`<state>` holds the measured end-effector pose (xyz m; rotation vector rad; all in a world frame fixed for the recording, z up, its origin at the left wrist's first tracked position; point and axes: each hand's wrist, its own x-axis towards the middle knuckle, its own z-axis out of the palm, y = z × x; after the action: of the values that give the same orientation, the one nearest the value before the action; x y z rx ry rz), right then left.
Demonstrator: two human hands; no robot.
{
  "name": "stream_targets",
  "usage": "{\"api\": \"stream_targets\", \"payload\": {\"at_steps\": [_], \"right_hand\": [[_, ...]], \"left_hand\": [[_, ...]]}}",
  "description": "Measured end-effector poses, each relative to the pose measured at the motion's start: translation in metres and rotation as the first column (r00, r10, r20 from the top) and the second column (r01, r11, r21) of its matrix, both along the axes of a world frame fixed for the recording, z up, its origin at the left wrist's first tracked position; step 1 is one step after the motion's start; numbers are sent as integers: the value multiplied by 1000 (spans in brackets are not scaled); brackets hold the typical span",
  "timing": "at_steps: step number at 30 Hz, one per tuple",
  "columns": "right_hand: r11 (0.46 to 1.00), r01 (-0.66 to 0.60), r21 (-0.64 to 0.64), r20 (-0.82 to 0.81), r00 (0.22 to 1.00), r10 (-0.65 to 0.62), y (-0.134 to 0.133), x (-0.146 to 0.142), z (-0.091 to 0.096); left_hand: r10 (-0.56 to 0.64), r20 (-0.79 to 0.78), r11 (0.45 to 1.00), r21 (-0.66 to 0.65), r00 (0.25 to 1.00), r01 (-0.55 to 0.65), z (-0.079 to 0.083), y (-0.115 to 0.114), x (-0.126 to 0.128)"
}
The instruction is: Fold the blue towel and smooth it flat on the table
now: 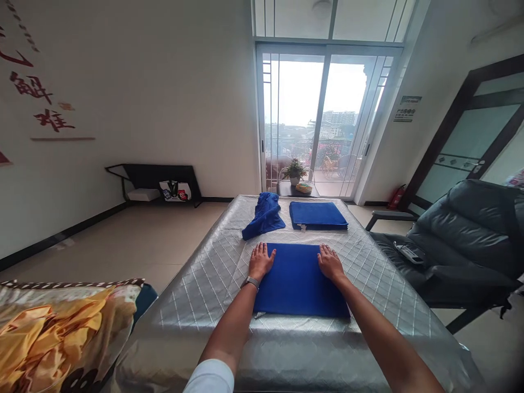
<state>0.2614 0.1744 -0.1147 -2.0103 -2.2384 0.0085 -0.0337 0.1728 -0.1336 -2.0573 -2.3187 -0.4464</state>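
Note:
A folded blue towel (297, 281) lies flat on the silver quilted bed (204, 289) in front of me. My left hand (260, 260) rests flat on its far left corner, fingers spread, a watch on the wrist. My right hand (329, 262) lies flat on its far right corner, fingers stretched out. Neither hand holds anything. Farther back lie a neatly folded blue towel stack (318, 215) and, to its left, a crumpled blue towel (264, 215).
A dark recliner chair (462, 240) stands right of the bed. A patterned yellow cushion (61, 333) sits at lower left. Beyond the bed are a small table with a potted plant (294, 172), glass balcony doors (319, 120), and a low black shelf (158, 183).

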Motion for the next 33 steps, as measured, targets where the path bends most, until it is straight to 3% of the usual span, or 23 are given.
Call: {"api": "stream_targets", "payload": {"at_steps": [9,13,16,19,24,27,30,33], "right_hand": [[994,8,-107,-19,1000,-10,-37,3,-10],[996,5,-88,-52,999,-10,-38,2,-10],[997,2,-75,-86,996,-8,-39,1,-10],[998,0,-67,-118,993,-7,-39,1,-11],[998,1,-66,-126,992,-9,-39,3,-12],[997,-34,-69,-112,993,26,-40,5,-12],[998,-35,-53,-124,992,28,-40,6,-13],[999,-17,-43,-157,988,10,-41,4,-12]], "left_hand": [[-6,-23,1000,-7,1000,6,4,-3,1],[14,-53,993,115,999,-8,8,-10,0],[-87,-92,949,294,992,111,14,-19,8],[-243,-89,892,372,966,258,23,-31,38],[-502,-75,830,236,861,505,29,-44,129],[-537,-51,834,123,842,538,20,-49,169],[-482,-29,875,35,876,482,8,-53,175],[-442,-36,897,0,896,443,1,-53,145]]}}
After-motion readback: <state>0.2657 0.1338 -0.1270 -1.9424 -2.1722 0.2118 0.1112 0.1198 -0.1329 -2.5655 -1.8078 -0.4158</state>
